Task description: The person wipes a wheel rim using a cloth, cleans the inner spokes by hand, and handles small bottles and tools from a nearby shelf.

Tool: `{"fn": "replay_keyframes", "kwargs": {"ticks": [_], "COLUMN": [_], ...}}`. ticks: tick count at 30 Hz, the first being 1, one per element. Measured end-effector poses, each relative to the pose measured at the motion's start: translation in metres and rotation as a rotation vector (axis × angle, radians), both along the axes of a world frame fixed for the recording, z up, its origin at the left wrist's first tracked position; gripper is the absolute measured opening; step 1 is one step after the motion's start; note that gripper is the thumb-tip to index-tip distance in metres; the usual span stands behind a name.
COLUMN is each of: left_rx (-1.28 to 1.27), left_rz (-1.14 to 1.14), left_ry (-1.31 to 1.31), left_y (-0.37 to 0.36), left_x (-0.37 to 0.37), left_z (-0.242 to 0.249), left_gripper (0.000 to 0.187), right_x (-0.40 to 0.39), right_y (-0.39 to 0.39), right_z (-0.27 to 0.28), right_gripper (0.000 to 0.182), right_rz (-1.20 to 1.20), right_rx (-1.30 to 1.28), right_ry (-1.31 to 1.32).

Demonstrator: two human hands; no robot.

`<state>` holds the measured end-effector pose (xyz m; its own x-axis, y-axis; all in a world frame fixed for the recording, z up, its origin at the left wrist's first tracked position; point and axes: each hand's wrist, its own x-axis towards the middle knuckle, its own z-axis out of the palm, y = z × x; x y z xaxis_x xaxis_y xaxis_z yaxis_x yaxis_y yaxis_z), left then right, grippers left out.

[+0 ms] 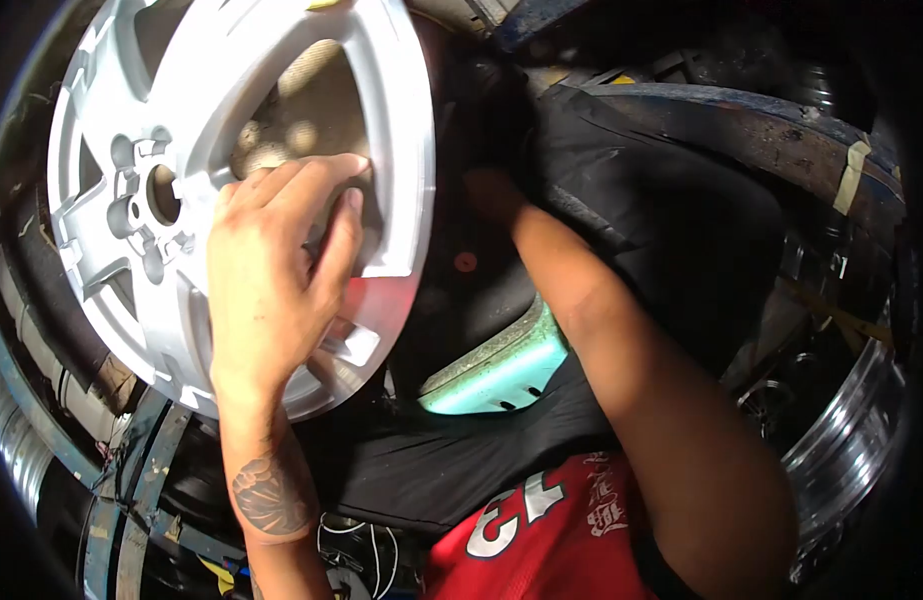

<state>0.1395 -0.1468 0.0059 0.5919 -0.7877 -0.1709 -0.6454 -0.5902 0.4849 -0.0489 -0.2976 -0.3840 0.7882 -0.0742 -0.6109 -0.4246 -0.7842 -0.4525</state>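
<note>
Silver wheel (203, 140) is upper left in the head view, face tilted toward us. Our left hand (271, 260) is over its spoke opening, fingers curled, thumb near index tip; can't tell if it's clamped on anything. Right hand (493, 192) is apart from it, in deep shadow beside the wheel, grip unreadable. Teal slotted part (506, 372) sits between wheel and right forearm (581, 290).
</note>
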Motion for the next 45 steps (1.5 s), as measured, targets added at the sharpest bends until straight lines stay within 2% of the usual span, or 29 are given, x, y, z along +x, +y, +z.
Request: {"fn": "replay_keyframes", "kwargs": {"ticks": [2, 4, 8, 10, 11, 15, 16, 19, 23, 28, 36, 38, 40, 43, 45], "left_rx": [-0.022, 0.008, -0.041, -0.067, -0.083, -0.047, -0.047, -0.093, -0.061, -0.077, -0.092, -0.084, -0.081, -0.066, -0.070], "left_rz": [-0.018, -0.014, -0.061, -0.060, -0.059, -0.065, -0.064, -0.064, -0.058, -0.067, -0.062, -0.061, -0.061, -0.055, -0.057], "left_ry": [-0.006, -0.021, -0.052, -0.065, -0.066, -0.069, -0.068, -0.085, -0.063, -0.054, -0.087, -0.084, -0.079, -0.082, -0.086], "left_y": [0.000, 0.004, 0.008, 0.008, 0.008, 0.007, 0.007, 0.008, 0.007, 0.007, 0.001, 0.001, 0.000, 0.000, 0.001], "left_x": [0.001, 0.003, 0.004, 0.005, 0.004, 0.004, 0.003, 0.004, 0.004, 0.003, 0.001, 0.000, -0.001, -0.001, 0.000], "left_z": [-0.002, -0.003, -0.007, -0.009, -0.010, -0.009, -0.009, -0.011, -0.009, -0.007, -0.005, -0.005, -0.005, -0.005, -0.005], "left_gripper": [0.020, 0.019, 0.018, 0.018, 0.018, 0.019, 0.019, 0.019, 0.019, 0.020, 0.016, 0.016, 0.016, 0.016, 0.016], "right_x": [-0.005, -0.018, -0.041, -0.056, -0.062, -0.050, -0.035, 0.012, 0.010, -0.014, -0.045, -0.052, -0.045, -0.025, -0.025], "right_y": [-0.001, 0.012, 0.018, 0.028, 0.028, 0.032, 0.032, 0.015, 0.011, 0.017, 0.020, 0.026, 0.021, 0.014, 0.020], "right_z": [-0.015, -0.054, -0.096, -0.157, -0.170, -0.128, -0.091, 0.022, 0.018, -0.031, -0.059, -0.089, -0.085, -0.070, -0.070], "right_gripper": [0.026, 0.026, 0.028, 0.029, 0.029, 0.033, 0.033, 0.036, 0.038, 0.036, 0.032, 0.032, 0.031, 0.031, 0.031], "right_rz": [0.015, -0.073, 0.028, 0.062, 0.079, -0.027, -0.026, -0.127, -0.144, -0.154, -0.075, -0.192, -0.251, -0.477, -0.385], "right_rx": [0.031, 0.095, 0.154, 0.044, -0.015, 0.009, 0.009, 0.161, 0.275, 0.168, 0.093, 0.100, 0.102, 0.143, 0.129], "right_ry": [-0.032, -0.144, -0.106, -0.265, -0.340, -0.222, -0.221, 0.134, 0.146, 0.054, -0.110, -0.194, -0.233, -0.046, -0.085]}}
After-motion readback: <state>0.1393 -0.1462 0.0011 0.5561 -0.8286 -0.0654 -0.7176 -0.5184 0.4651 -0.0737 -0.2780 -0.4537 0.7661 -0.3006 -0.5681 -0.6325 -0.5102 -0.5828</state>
